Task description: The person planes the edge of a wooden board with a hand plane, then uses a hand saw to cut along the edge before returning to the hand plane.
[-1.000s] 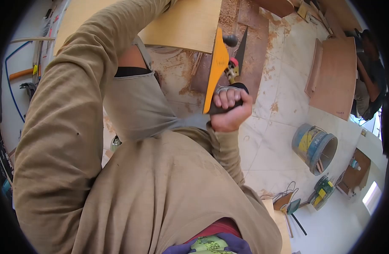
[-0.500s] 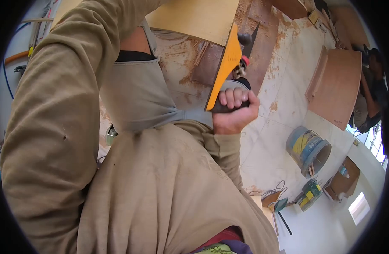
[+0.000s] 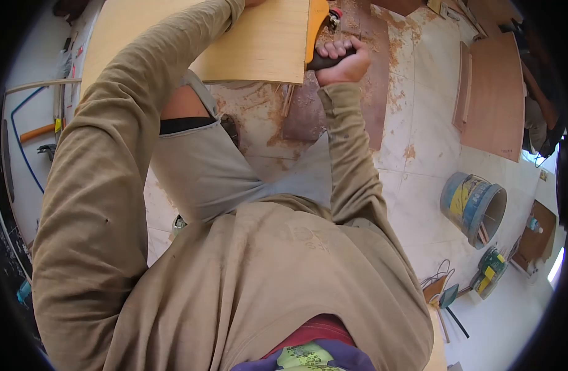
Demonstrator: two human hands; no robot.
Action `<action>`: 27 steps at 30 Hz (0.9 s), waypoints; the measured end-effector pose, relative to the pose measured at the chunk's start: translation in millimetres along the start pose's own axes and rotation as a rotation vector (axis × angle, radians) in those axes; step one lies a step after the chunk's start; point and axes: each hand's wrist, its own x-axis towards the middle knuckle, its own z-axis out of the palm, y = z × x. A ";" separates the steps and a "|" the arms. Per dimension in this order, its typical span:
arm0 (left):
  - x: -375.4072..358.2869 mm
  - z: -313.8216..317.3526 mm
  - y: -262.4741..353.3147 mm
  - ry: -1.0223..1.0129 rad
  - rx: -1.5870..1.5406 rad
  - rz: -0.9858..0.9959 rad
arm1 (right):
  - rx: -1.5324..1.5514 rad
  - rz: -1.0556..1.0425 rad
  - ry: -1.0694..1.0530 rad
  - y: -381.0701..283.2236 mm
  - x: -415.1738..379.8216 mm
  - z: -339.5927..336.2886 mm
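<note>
My right hand is wrapped round the dark handle of a yellow-orange hand plane. The plane lies along the right edge of a pale wooden board, its sole facing that edge. Only a sliver of my left hand shows at the top of the view, over the board; its fingers are out of sight. Wood shavings lie about the reddish-brown panel on the floor.
A blue bucket leans on the floor at right, with a green container below it. A person sits behind a brown panel. An orange-handled tool lies at left.
My right hand and the plane have moved up and forward along the board edge, and my right arm is stretched further. The camera view has shifted, showing more of the board.
</note>
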 end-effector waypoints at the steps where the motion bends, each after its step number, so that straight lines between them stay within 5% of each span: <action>1: -0.8 1.2 1.1 -0.003 0.013 0.002 | 0.014 -0.002 -0.003 -0.9 11.3 5.3; 9: 8.1 7.1 0.4 0.005 0.074 0.004 | -0.056 0.045 0.188 -1.6 -216.4 -59.1; 12: 14.6 17.5 -7.2 0.026 0.127 0.027 | -0.045 0.053 0.171 0.8 -138.2 -41.2; 16: 28.0 34.5 -27.3 0.126 0.020 0.048 | 0.017 -0.031 -0.086 0.9 73.6 25.5; 19: 25.7 26.3 -21.2 0.094 0.050 0.055 | 0.007 0.013 -0.041 0.0 30.1 4.3; 24: 27.7 32.4 -22.1 0.119 0.011 0.055 | -0.084 0.040 0.102 -1.0 -189.1 -58.3; 27: 27.1 34.5 -22.3 0.129 0.011 0.064 | -0.075 0.039 0.115 0.0 -162.0 -42.7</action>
